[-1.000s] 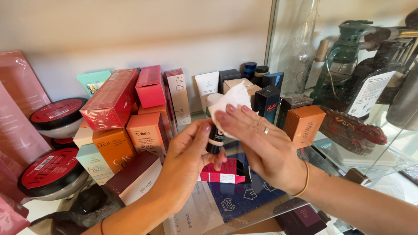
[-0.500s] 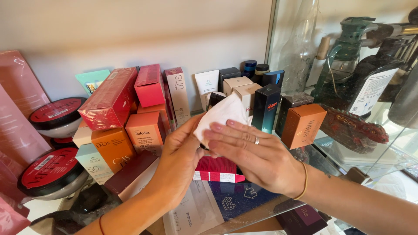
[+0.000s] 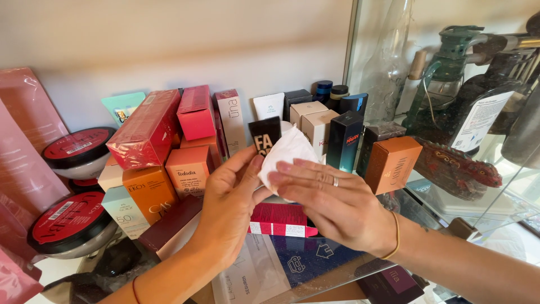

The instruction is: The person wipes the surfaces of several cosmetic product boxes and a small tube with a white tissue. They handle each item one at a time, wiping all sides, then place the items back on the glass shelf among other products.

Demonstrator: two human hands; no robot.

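Keep your left hand (image 3: pixel 230 211) cupped behind the small dark item it seems to grip, mostly hidden above the crowded glass shelf (image 3: pixel 315 264), while your right hand (image 3: pixel 332 205) presses the white wipe (image 3: pixel 287 152) over it with flat fingers, rubbing gently

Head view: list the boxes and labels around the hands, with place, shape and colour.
Red box: long, tilted, upper left.
Pink box: squarish, beside it.
Orange box: upright, right of the hands.
Dark blue box: tall, behind the right hand.
White label: on the dark bottle, far right.
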